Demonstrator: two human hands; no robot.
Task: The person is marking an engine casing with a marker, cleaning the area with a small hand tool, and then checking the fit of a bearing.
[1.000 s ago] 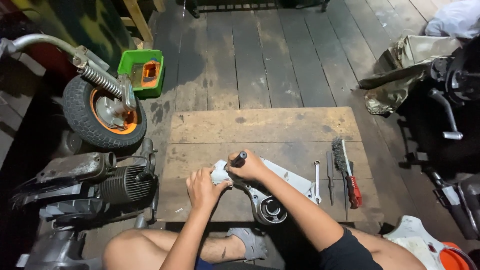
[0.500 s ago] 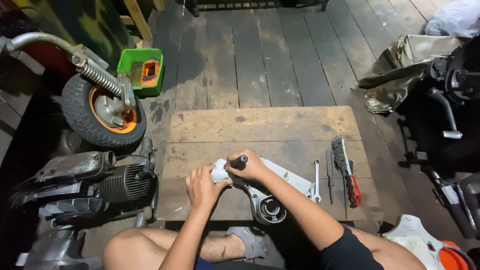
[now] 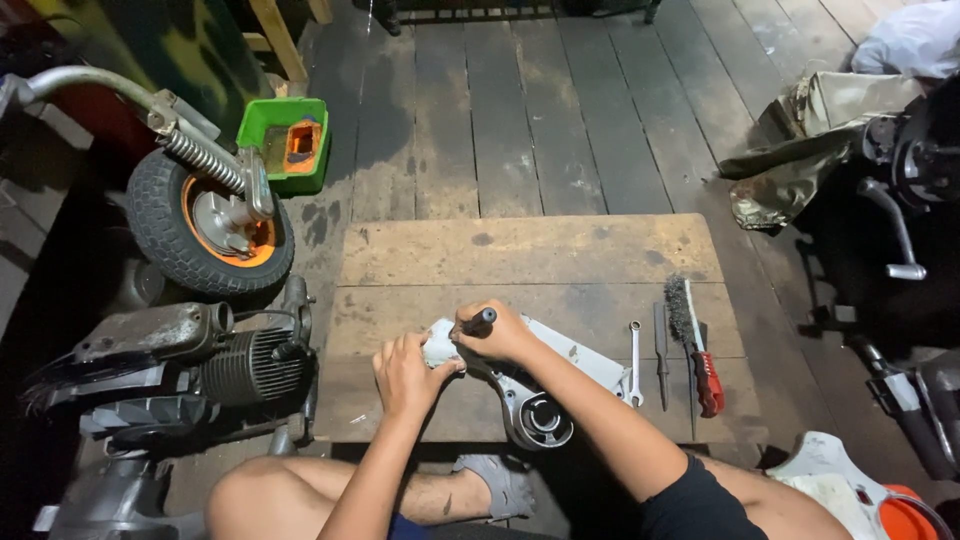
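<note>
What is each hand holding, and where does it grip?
The right hand grips a tool by its dark handle. The left hand clutches a pale rag against the end of the grey metal casing.

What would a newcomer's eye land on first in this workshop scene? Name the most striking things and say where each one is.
At the middle of the wooden board, the left hand and right hand work on a silver metal casing; the right hand grips a dark-handled tool. To the left stands a small wheel with an orange hub. A red-handled wire brush lies to the right.
</note>
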